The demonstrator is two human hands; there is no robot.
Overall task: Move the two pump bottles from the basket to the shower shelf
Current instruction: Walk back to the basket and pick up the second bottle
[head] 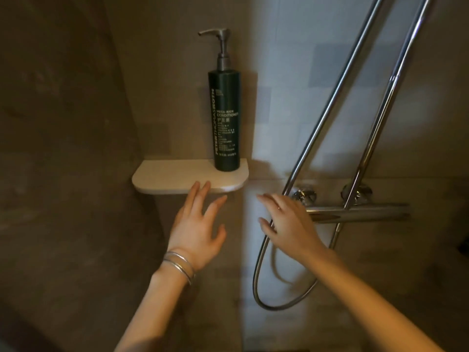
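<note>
A tall dark green pump bottle point(224, 118) labelled conditioner stands upright on the right end of the pale shower shelf point(167, 177), its grey pump head pointing left. My left hand point(195, 224), with bangles at the wrist, is open just below the shelf's front edge, fingertips close to it. My right hand point(286, 222) is open to the right of the shelf, in front of the chrome mixer, holding nothing. No second pump bottle and no basket are in view.
A chrome shower mixer bar point(360, 213) with two wall fittings sits right of the shelf. Two chrome pipes point(355, 97) rise diagonally up to the right. A metal shower hose point(266, 288) loops below my right hand. Brown stone wall at left.
</note>
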